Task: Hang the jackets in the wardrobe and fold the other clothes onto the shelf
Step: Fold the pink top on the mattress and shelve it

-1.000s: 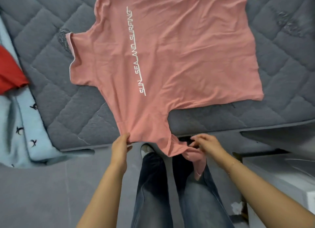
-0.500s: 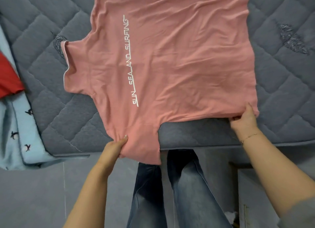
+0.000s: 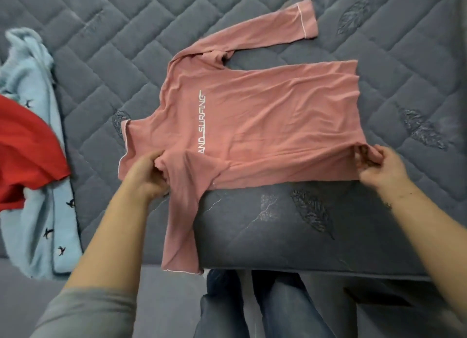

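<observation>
Quilted grey mattress [image 3: 252, 34] fills most of the view, stitched in a diamond pattern with darker leaf motifs, its near edge dropping to a grey floor [image 3: 30, 282] where the person's jeans-clad legs [image 3: 265, 305] stand. Spread flat on the mattress lies a pink long-sleeved top [image 3: 273, 125], neck end toward the left and hem toward the right, its near long edge turned up and over onto the body in a fold. One sleeve stretches away across the mattress toward the upper right, ending in a cuff with pale piping; the other sleeve hangs down over the mattress edge, its piped cuff reaching just past the lower border. The left hand [image 3: 146, 176] has its fingers curled round a bunch of pink fabric at the near shoulder, where that hanging sleeve begins. The right hand [image 3: 379, 166] pinches the folded hem corner, thumb and fingers closed on the cloth, with a thin bracelet at the wrist. White lettering runs along the top's middle and reads "AND_SURFING"; whatever comes before those letters is covered by the fold. At the left edge of the mattress a light blue fleecy garment [image 3: 38, 160] printed with small dark birds lies crumpled and trails over the side, and a red garment [image 3: 25, 148] rests on top of it.
</observation>
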The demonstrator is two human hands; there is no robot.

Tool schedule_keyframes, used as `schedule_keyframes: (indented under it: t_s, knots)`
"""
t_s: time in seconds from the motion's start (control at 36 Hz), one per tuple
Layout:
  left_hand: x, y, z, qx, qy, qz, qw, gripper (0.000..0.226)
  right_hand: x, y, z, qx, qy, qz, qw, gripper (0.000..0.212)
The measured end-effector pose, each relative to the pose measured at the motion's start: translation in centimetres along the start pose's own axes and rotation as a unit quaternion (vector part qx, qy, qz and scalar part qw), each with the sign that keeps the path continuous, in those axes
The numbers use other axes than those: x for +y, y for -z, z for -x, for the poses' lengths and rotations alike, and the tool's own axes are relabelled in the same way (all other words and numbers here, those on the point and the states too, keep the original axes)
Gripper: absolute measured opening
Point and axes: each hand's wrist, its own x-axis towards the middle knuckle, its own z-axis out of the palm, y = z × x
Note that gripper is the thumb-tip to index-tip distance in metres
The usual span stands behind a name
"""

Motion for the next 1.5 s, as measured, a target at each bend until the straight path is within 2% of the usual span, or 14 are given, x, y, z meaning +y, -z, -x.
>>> schedule_keyframes:
  t_s: [0.11,0.19,0.28,0.39,0.47,0.58,0.69,0.78,0.97,1.08,1.19,1.33,1.44,1.5]
  knots:
    - [1.3,-0.4,-3.9,0.041,-0.051,0.083,0.994,0.017,0.1,-1.2,-2.7,-0.016,-0.024,0.059,0.998,0.021]
    - [-0.8,1.1,-5.6,0.1,-0.093,0.011,0.991,0.034,1.6,-0.6,-3.1,-0.002,-0.028,0.11,0.994,0.015]
    - [-4.3,4.4,-6.4,0.199,-0.15,-0.076,0.965,0.018,4.3,1.4,-2.6,0.05,-0.028,0.168,0.984,0.021]
    - [-8.7,8.1,-6.6,0.277,-0.101,-0.049,0.954,0.028,9.1,4.5,-2.1,0.047,-0.058,0.214,0.974,0.019]
    - [-9.9,8.7,-7.0,0.191,-0.063,-0.005,0.98,0.052,10.6,4.9,-2.0,0.029,-0.047,0.172,0.983,0.045]
    - [-9.0,7.6,-8.2,0.117,-0.138,0.002,0.984,0.062,10.1,3.0,-3.0,0.014,-0.013,0.103,0.995,0.03]
    - [-7.9,6.8,-9.3,0.194,-0.188,-0.027,0.963,0.037,9.2,0.7,-4.1,0.029,0.016,0.054,0.998,0.038]
    - [-7.6,7.4,-9.6,0.224,-0.195,-0.032,0.954,0.012,8.1,0.4,-4.4,0.05,0.008,-0.015,0.999,0.023]
    - [-6.2,10.2,-9.4,0.239,-0.222,-0.068,0.943,0.025,6.3,3.7,-3.8,0.11,0.039,-0.06,0.991,0.01]
    - [-6.3,10.7,-9.9,0.208,-0.227,-0.109,0.945,0.028,6.7,5.4,-4.2,0.123,0.044,-0.034,0.991,0.013]
    - [-7.4,10.9,-10.0,0.119,-0.173,-0.118,0.971,0.015,7.2,6.1,-4.8,0.1,0.051,-0.019,0.993,0.011]
    - [-10.6,12.1,-7.6,0.046,-0.14,-0.202,0.968,0.053,8.7,6.6,-3.3,0.069,0.046,-0.01,0.997,0.016]
    - [-13.6,13.4,-5.6,0.043,-0.102,-0.298,0.948,0.029,12.8,7.2,-0.5,0.048,-0.008,0.048,0.998,0.014]
    - [-14.7,13.8,-5.1,0.052,-0.111,-0.365,0.923,0.013,15.7,7.3,1.0,0.027,-0.034,0.075,0.996,0.009]
